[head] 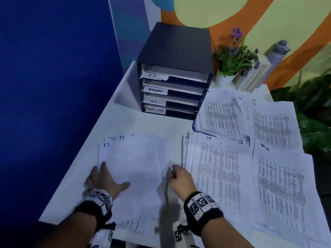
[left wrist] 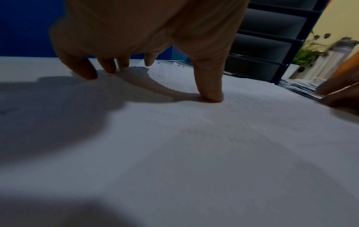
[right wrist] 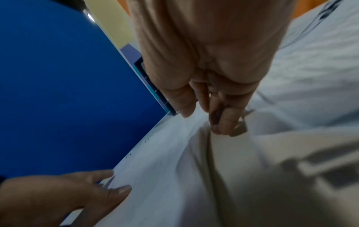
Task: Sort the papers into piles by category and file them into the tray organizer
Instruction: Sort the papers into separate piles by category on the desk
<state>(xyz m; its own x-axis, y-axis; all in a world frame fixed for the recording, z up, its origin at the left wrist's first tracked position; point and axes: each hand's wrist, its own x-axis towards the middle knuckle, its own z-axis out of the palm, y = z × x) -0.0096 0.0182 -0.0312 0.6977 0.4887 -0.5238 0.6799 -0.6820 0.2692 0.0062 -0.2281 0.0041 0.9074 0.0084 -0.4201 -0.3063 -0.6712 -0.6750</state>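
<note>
The sorting looked partly done and the filing not yet begun, as far as the views showed: the papers lay in several loose piles on the white table (head: 125,120), and the black tray organizer (head: 174,72) at the far side stood with its four labelled slots, I.T, ADMIN, H.R and TASK LIST; whether any slot already held sheets could not be told. Nearest, on the left, sat the I.T pile (head: 129,158), its sheets fanned and not squared; just right of it lay a second stack marked I.T (head: 216,174), then a task list pile (head: 281,187) at the near right, with more printed sheets (head: 225,115) farther back beside the organizer. The left hand (head: 103,179) lay flat with fingers spread, pressing the near left corner of the I.T pile, while the right hand (head: 180,178) pinched the pile's lifted right edge between thumb and curled fingers. Judging by this, the pile was being gathered; merging, squaring and filing every category remained
</note>
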